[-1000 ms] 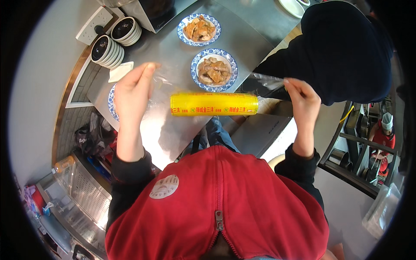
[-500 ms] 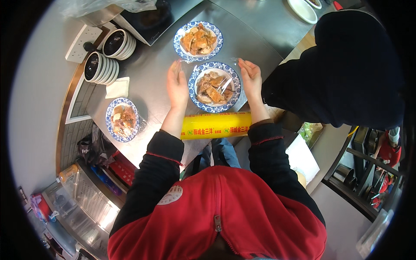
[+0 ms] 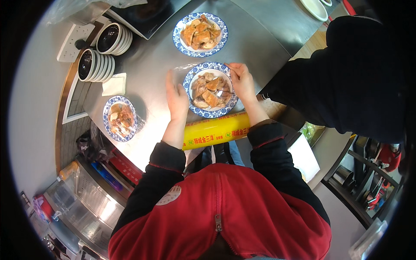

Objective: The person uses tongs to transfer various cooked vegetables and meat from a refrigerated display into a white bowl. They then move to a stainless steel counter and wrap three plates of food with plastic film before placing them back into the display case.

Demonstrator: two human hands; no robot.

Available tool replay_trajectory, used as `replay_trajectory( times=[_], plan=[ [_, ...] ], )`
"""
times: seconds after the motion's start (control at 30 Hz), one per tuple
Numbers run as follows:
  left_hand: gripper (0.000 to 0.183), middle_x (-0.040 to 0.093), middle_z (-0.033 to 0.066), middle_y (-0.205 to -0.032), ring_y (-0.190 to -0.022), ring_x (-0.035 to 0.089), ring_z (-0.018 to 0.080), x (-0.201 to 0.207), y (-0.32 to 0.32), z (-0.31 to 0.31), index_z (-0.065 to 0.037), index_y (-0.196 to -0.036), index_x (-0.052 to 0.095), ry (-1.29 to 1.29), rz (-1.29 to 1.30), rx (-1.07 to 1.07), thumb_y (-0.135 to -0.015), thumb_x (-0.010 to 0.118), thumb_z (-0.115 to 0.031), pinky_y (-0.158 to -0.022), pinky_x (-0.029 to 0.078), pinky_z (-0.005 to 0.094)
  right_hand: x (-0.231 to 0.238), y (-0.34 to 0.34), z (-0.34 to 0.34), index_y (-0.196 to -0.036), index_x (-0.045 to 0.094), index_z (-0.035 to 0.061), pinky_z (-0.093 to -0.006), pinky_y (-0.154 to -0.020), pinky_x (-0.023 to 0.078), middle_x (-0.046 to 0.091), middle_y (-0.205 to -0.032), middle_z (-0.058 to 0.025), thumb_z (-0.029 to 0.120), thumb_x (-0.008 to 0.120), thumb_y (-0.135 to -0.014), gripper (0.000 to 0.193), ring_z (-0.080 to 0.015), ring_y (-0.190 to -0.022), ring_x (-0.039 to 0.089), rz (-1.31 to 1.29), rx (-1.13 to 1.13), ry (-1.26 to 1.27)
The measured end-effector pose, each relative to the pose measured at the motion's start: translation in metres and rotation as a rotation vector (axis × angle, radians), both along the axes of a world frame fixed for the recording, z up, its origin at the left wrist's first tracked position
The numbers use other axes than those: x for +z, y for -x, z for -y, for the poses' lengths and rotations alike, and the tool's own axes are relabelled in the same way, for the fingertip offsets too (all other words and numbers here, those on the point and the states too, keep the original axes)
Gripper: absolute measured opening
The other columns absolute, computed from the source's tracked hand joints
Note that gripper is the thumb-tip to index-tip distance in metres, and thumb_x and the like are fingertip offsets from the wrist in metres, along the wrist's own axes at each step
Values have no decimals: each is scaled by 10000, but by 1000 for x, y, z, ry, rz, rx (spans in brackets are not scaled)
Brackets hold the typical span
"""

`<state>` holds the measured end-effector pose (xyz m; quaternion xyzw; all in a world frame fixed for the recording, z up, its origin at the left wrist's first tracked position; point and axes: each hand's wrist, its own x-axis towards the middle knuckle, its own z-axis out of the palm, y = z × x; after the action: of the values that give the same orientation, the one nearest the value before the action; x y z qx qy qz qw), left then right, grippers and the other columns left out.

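- The red jacket (image 3: 264,208), nearest, has a pale round patch (image 3: 168,196) on the chest, its print too folded to make out.
- A yellow roll (image 3: 216,131) lies just this side of the plate, partly under the right forearm; bold red characters run along it beside a green round mark.
- The blue-rimmed plate (image 3: 210,114) stands on the metal table (image 3: 149,80) between both hands, holding pieces of cooked meat (image 3: 211,91).
- The right hand (image 3: 243,84) pinches thumb to finger at the plate's upper right edge, apparently on clear film (image 3: 185,67).
- The left hand (image 3: 177,100) is beside the rim, fingers straight, thumb apart — whether it grips the film, I cannot tell.
- The step in hand looks like laying film across this plate; the next move calls for even tension and film pressed against the rim.
- A smaller plate (image 3: 105,118), to the left, appears film-covered.
- The far plate (image 3: 176,35) holds more meat — no film discernible over it; both rims carry blue patterning, no readable lettering.
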<state>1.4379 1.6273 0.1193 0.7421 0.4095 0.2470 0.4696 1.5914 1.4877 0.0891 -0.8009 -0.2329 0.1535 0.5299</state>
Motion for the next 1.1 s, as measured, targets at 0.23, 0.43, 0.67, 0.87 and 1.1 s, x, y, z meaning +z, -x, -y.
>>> replay_trajectory(
  times=[0.23,0.43,0.67,0.87,1.1],
  plan=[
    [513,376,216,-1385,-1280,387,331,12,24,0,-6,-1368,316,-184,-38,73,-869,434,29,-1049,313,359,4,14,-11,-1067,490,-19,-320,-853,472,632,-1101,-154,58,537,-887,201,-260,-1027,615,32,-22,-273],
    [482,405,231,-1352,-1247,417,353,5,14,-5,0,-1359,316,-290,-47,48,-894,440,-33,-1032,331,366,2,14,-11,-1162,392,-29,-326,-954,416,499,-1292,-207,40,511,-914,284,-267,-1186,509,47,58,-212],
    [359,595,205,-1118,-1029,564,365,4,20,-4,-25,-1205,515,-163,-475,34,-945,418,-253,-870,444,415,8,13,-6,-983,621,27,-390,-753,496,638,-923,-213,358,592,-862,353,-361,-881,616,113,66,253],
    [381,648,185,-861,-823,609,365,6,23,-8,-38,-922,645,-219,-560,-31,-952,383,-313,-718,474,430,10,13,-6,-776,679,60,-431,-611,497,634,-712,-181,457,554,-858,424,-372,-690,616,228,82,521],
    [598,664,178,-874,-812,631,328,20,34,-24,-4,-955,625,551,-705,-133,-930,333,-527,-747,478,398,34,7,-2,-879,683,55,-397,-721,495,650,-876,-186,489,539,-856,458,-331,-853,623,-52,179,709]
  ],
)
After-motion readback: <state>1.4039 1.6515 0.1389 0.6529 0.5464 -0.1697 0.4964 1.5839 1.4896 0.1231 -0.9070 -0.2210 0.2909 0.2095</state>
